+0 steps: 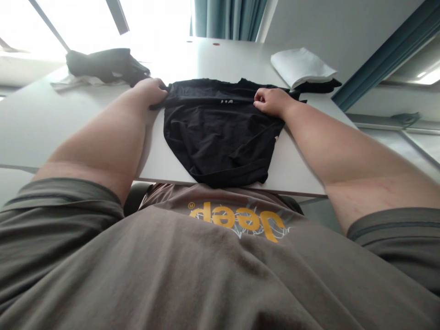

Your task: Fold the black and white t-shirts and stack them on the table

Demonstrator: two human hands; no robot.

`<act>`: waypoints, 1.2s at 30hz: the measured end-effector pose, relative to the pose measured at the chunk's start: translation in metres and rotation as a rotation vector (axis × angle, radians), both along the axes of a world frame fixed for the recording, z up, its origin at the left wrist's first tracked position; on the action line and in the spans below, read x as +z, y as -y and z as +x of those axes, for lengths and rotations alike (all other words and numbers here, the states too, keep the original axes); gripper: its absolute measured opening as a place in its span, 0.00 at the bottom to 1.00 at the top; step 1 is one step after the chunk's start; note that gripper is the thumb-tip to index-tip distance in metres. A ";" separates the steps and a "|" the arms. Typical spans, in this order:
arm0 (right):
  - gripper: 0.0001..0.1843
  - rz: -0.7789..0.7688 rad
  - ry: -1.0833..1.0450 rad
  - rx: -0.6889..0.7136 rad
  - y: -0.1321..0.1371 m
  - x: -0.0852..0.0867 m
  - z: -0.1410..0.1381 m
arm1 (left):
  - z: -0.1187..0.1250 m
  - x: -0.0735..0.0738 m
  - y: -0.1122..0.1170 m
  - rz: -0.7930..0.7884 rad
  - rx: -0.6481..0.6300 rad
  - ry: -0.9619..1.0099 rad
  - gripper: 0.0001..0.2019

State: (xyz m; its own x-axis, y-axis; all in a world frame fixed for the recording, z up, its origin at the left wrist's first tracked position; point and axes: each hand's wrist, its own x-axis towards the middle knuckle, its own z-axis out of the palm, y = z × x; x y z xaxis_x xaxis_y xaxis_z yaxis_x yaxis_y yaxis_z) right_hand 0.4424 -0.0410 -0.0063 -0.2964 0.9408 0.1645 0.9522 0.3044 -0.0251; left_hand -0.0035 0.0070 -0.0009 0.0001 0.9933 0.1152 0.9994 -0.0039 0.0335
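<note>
A black T-shirt (220, 137) lies spread on the white table, its lower end reaching the near edge by my body. Creases run across its lower half, and a small pale print shows near its upper part. My left hand (151, 91) is closed on the shirt's upper left part, by the sleeve. At the upper right, my right hand (271, 101) pinches the cloth with thumb and fingers bent together. The far edge of the shirt looks uneven and bunched.
On the white table (227, 59), a dark bundle of cloth (103, 64) rests on a pale cloth at the far left. A folded white cloth (302, 66) lies over a black one (319, 85) at the far right. Teal curtains (228, 18) hang beyond the table.
</note>
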 end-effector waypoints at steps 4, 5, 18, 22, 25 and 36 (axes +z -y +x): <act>0.16 0.014 0.010 0.004 -0.002 -0.002 0.001 | 0.002 0.002 0.003 0.000 -0.013 -0.004 0.27; 0.16 0.014 0.010 0.002 -0.002 -0.002 0.001 | 0.002 0.002 0.003 0.002 -0.012 -0.002 0.27; 0.16 0.011 0.014 0.005 -0.001 -0.001 0.000 | -0.006 -0.004 -0.005 0.006 -0.003 0.050 0.31; 0.17 -0.007 0.017 -0.008 0.003 0.002 -0.002 | -0.004 -0.003 -0.002 0.005 0.002 0.051 0.31; 0.17 -0.013 0.014 -0.009 0.004 0.002 -0.003 | -0.001 0.000 0.001 0.009 0.000 0.016 0.30; 0.16 0.003 0.003 0.007 0.001 0.000 0.000 | -0.002 -0.003 -0.002 0.013 -0.008 -0.036 0.28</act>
State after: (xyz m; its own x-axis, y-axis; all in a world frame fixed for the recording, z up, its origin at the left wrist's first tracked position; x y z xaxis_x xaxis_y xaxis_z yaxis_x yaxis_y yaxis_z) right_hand 0.4420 -0.0419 -0.0067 -0.3038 0.9381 0.1665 0.9500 0.3114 -0.0215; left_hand -0.0057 0.0085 -0.0038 0.0125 0.9917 0.1282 0.9999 -0.0123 -0.0030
